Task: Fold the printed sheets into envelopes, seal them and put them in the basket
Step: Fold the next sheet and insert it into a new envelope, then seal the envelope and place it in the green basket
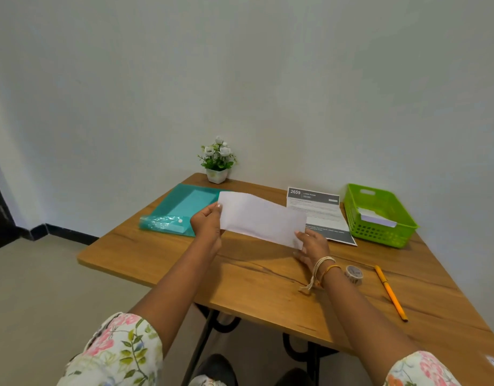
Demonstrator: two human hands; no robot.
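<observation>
Two hands are holding a folded white sheet (261, 218) above the middle of the tabletop (168, 263): the left hand (207, 225) is pinching its left end, the right hand (312, 246) is gripping its lower right corner. A printed sheet (321, 213) is lying toward the far right corner, touching the green basket (379, 232), which is holding a white envelope (376, 217).

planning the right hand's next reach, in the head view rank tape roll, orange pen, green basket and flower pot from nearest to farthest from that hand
From the right hand:
1. Tape roll, on the table just right of the wrist.
2. Orange pen, further right, near the table's front.
3. Green basket, at the far right.
4. Flower pot, far back left by the wall.
</observation>
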